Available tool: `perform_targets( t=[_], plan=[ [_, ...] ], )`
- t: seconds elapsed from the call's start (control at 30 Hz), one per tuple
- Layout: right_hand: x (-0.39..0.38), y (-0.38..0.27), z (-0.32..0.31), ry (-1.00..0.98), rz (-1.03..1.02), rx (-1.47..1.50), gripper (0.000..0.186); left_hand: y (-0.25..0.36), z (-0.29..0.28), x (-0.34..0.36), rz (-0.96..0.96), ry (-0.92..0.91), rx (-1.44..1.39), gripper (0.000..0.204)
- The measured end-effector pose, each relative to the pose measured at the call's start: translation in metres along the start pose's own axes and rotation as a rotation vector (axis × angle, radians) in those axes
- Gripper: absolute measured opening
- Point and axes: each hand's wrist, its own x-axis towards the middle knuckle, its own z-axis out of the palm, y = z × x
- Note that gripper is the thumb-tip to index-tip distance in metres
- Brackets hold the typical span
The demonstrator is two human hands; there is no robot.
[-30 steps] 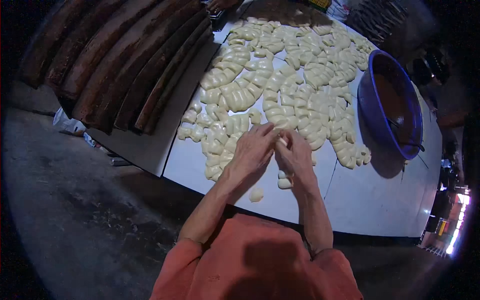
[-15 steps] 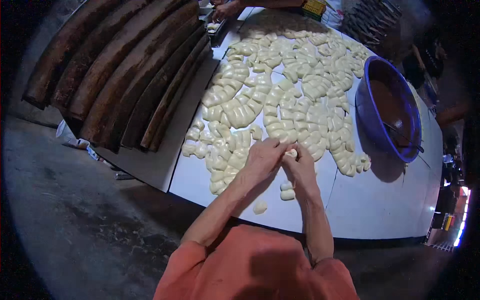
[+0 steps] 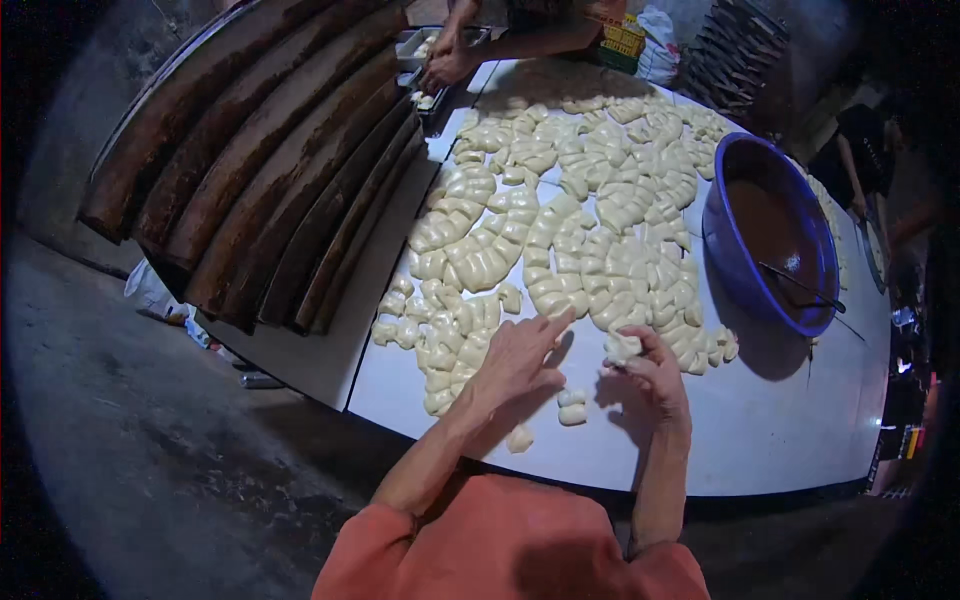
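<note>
My left hand (image 3: 522, 357) hovers palm down over the front of the white table (image 3: 760, 440), fingers stretched and nothing in them. Between thumb and fingers, my right hand (image 3: 658, 378) pinches a small pale dough piece (image 3: 622, 347) just above the tabletop. Two or so little dough lumps (image 3: 572, 408) lie between my hands, touching each other. Closer to the table's edge rests a single lump (image 3: 519, 438). Beyond my fingertips spreads a wide layer of glossy cream-coloured dough pieces (image 3: 480, 255), set in curved, touching rows.
At the right stands a purple basin (image 3: 715, 240) of brown liquid, a utensil handle (image 3: 805, 287) leaning in it. Dark, curved, trough-like lengths (image 3: 240, 150) fill the left side. Another person's hands (image 3: 445, 62) work over small trays (image 3: 428, 100) at the far edge, near a yellow crate (image 3: 625, 38).
My hands have parted: the right moved right with a dough piece in its fingers, while the left let go and spread its fingers. The other person's hands have come further into view.
</note>
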Motion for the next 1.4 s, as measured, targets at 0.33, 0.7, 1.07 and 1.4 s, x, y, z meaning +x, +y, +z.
perform_targets(
  t=[0.33, 0.7, 1.07, 1.4],
  plan=[
    [-0.006, 0.001, 0.002, 0.106, 0.019, -0.292, 0.028, 0.039, 0.022, 0.016, -0.421, -0.097, -0.957, 0.033],
    [-0.017, -0.016, -0.027, -0.005, -0.333, 0.404, 0.032, 0.126, 0.067, 0.077, 0.167, 0.326, -0.848, 0.070],
    [0.047, -0.135, -0.164, 0.303, -0.658, -0.153, 0.021, 0.134, 0.087, 0.079, -0.146, -0.094, -1.027, 0.069],
    [0.115, -0.168, -0.249, 0.083, -0.036, -1.380, 0.027, 0.094, 0.054, 0.059, -0.398, -0.164, -0.847, 0.041]
  ],
)
